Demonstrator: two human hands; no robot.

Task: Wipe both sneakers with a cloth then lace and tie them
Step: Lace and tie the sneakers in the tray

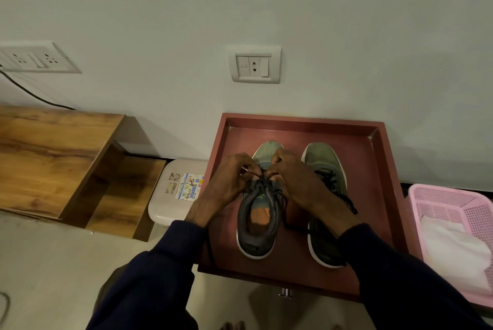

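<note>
Two grey-green sneakers with white soles stand side by side, toes toward the wall, in a dark red tray (373,169). The left sneaker (257,225) has an orange insole showing. My left hand (230,180) and my right hand (296,180) meet over its tongue, and each pinches its black lace (262,185) with curled fingers. The right sneaker (324,161) lies partly under my right wrist; its black lace (346,201) trails loose over its side. A white cloth (453,247) lies in a pink basket.
The pink mesh basket (450,196) stands just right of the tray. A white plastic stool (173,191) with stickers sits left of the tray, and a wooden shelf unit (53,159) stands further left. The wall with a socket plate (254,64) rises right behind the tray.
</note>
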